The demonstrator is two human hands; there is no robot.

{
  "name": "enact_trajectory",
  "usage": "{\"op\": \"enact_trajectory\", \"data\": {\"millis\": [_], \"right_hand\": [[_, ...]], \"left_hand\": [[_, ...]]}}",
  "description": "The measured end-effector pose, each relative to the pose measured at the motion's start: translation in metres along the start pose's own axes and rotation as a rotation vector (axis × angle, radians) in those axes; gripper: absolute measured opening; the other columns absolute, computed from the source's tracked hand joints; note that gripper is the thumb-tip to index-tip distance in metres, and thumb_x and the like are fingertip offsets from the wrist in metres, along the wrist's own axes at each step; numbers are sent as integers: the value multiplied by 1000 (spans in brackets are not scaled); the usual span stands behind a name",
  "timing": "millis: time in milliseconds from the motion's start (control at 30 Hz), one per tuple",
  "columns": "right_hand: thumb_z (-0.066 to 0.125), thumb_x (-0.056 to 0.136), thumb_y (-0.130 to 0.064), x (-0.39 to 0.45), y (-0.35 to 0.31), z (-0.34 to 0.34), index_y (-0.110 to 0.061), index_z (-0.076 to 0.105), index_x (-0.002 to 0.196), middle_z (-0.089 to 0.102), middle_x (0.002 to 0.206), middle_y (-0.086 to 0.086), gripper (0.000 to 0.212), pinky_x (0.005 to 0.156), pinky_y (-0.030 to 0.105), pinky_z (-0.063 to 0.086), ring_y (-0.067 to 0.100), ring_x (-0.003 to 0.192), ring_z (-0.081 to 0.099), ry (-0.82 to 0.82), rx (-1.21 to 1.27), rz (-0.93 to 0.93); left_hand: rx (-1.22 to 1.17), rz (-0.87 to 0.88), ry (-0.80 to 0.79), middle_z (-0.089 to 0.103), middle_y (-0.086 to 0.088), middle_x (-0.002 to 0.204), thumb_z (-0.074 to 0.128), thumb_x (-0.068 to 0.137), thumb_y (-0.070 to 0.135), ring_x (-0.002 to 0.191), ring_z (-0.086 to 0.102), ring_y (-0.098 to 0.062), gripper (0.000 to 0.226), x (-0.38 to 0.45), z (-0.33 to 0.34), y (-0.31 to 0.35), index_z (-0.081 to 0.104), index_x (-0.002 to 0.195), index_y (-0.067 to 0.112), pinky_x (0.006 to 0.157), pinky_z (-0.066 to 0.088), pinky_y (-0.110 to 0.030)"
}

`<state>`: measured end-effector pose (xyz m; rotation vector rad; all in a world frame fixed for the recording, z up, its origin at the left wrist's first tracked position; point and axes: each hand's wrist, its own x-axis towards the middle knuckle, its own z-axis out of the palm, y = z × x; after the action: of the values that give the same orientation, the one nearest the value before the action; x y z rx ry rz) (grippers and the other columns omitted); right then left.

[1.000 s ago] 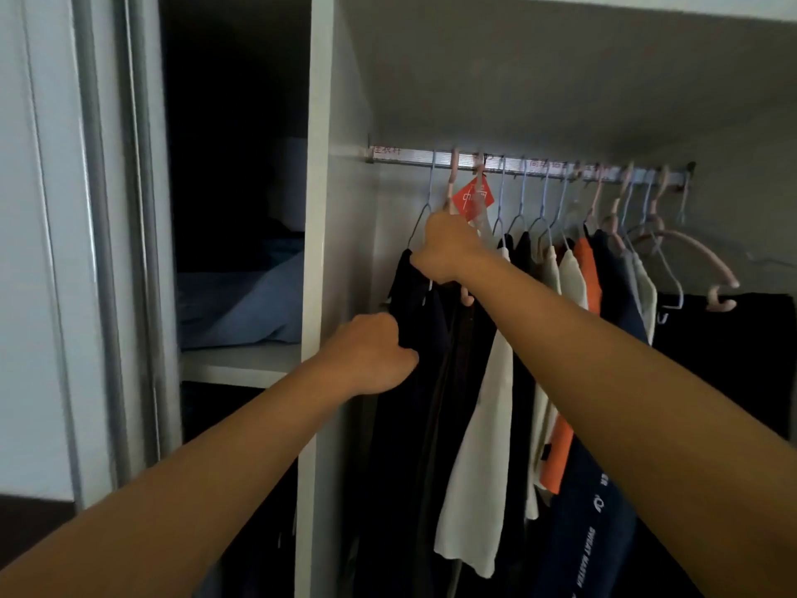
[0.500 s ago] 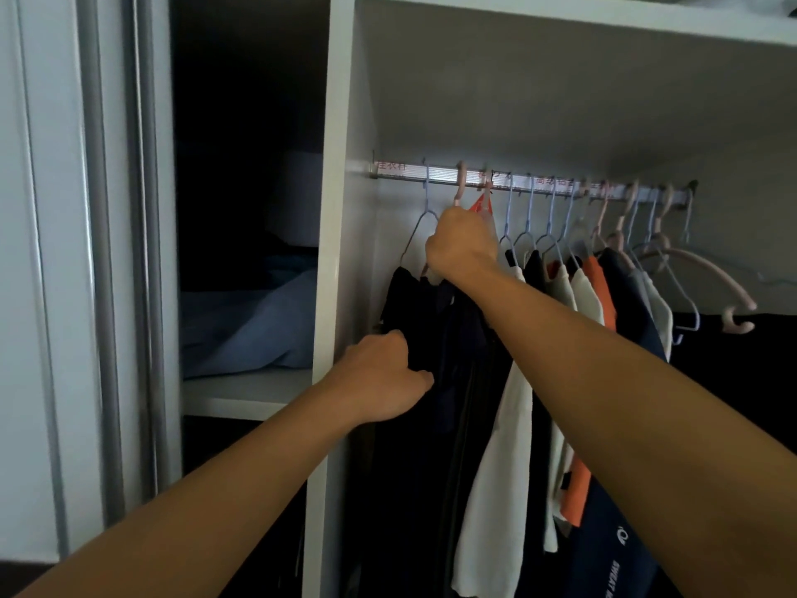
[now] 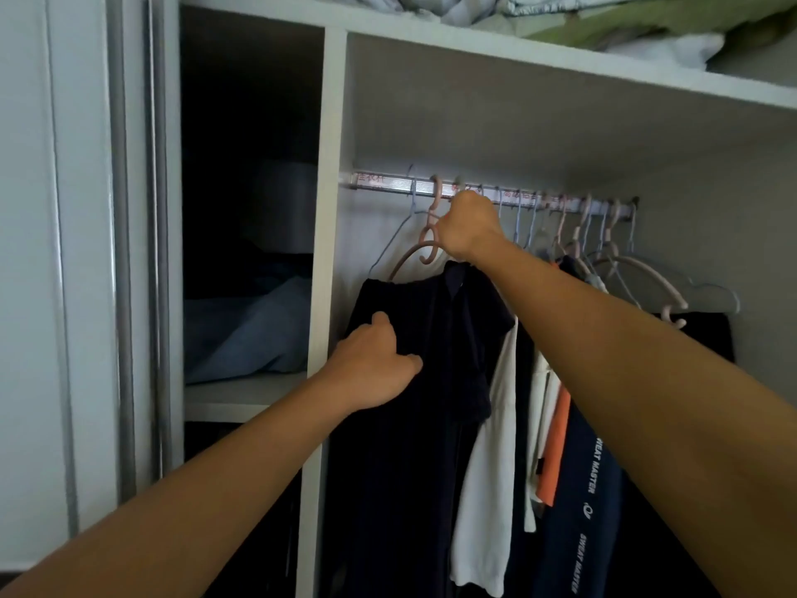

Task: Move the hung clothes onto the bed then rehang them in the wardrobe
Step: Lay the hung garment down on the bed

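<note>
A metal rail (image 3: 388, 183) runs across the open wardrobe, with several hangers and clothes on it. My right hand (image 3: 465, 226) is raised just under the rail and grips the neck of a pink hanger (image 3: 425, 248) near the left end. Dark clothes (image 3: 431, 360) hang from the leftmost hangers. My left hand (image 3: 373, 366) grips the dark fabric lower down at its left side. To the right hang a white garment (image 3: 487, 489), an orange one (image 3: 554, 446) and a navy one with white lettering (image 3: 591, 489).
A white partition (image 3: 323, 252) stands left of the clothes, with folded blue bedding (image 3: 250, 330) on a shelf beyond it. An empty pink hanger (image 3: 647, 274) hangs at the rail's right end. Bedding (image 3: 604, 19) lies on the top shelf. The sliding door frame (image 3: 129, 252) is at the left.
My right hand has risen toward the rail with the pink hanger, and the dark clothes have spread to the left. The view has tilted upward, showing the top shelf.
</note>
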<state>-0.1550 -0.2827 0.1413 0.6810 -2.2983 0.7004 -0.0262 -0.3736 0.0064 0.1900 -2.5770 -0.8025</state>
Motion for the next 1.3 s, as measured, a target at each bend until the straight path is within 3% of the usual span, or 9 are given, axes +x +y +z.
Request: {"op": "enact_trajectory", "data": {"millis": [100, 233, 333, 400, 467, 633, 1000, 1133, 1300], "right_hand": [[51, 92, -4, 3, -8, 1, 0, 61, 112, 48, 142, 26, 22, 48, 23, 35, 27, 91, 60, 8, -24, -4], [49, 95, -4, 4, -12, 7, 3, 55, 131, 56, 132, 27, 37, 55, 28, 42, 21, 73, 57, 48, 11, 14], [47, 95, -2, 2, -11, 6, 6, 61, 118, 65, 103, 22, 28, 56, 30, 41, 18, 61, 50, 69, 23, 12], [48, 95, -3, 1, -8, 3, 1, 58, 83, 58, 77, 11, 16, 52, 29, 37, 21, 61, 50, 85, 13, 22], [50, 93, -3, -3, -3, -1, -8, 44, 64, 47, 64, 4, 30, 47, 27, 32, 18, 58, 46, 89, 14, 26], [46, 93, -3, -31, 14, -20, -8, 43, 54, 42, 54, 5, 39, 52, 32, 37, 20, 52, 43, 89, 14, -10], [48, 97, -19, -137, 79, -88, -7, 50, 65, 53, 62, 7, 34, 55, 35, 36, 27, 61, 50, 219, -113, -91], [52, 99, -28, -186, 96, -128, -14, 41, 53, 39, 46, -1, 49, 48, 27, 27, 15, 46, 38, 264, -137, -56], [52, 100, -40, -249, 118, -192, -19, 32, 51, 34, 47, -2, 57, 51, 31, 24, 15, 47, 33, 282, -243, -50]], "left_hand": [[-31, 7, -6, 57, 0, 109, 59, 91, 38, 93, 59, -16, 49, -4, 0, -2, 39, 130, 15, 83, 54, -36], [-64, 32, -4, 60, 1, 106, 60, 91, 36, 92, 60, -14, 38, -9, 1, -7, 43, 121, 17, 85, 54, -38], [-79, 44, 21, 59, 1, 108, 58, 92, 35, 94, 60, -15, 37, -9, 0, -8, 43, 121, 18, 87, 54, -39], [-89, 51, 47, 58, 1, 109, 58, 92, 35, 95, 59, -17, 36, -9, 1, -9, 43, 120, 19, 87, 54, -40], [-95, 50, 65, 56, -1, 114, 56, 92, 35, 101, 58, -20, 36, -8, 1, -8, 42, 122, 18, 90, 52, -42], [-84, 64, 100, 44, -9, 142, 50, 100, 28, 126, 46, -26, 57, -7, -1, 0, 27, 147, 7, 95, 37, -29], [-75, 156, 126, 21, -8, 161, 50, 99, 36, 146, 24, -28, 72, -11, 12, 28, 12, 155, 10, 118, 25, -42], [-80, 199, 185, 21, -11, 160, 52, 98, 33, 146, 23, -29, 72, -14, 17, 45, 13, 154, 8, 117, 27, -45], [-111, 293, 192, 12, -11, 162, 55, 98, 27, 149, 13, -26, 78, -42, 26, 81, 4, 155, 13, 117, 22, -43]]}}
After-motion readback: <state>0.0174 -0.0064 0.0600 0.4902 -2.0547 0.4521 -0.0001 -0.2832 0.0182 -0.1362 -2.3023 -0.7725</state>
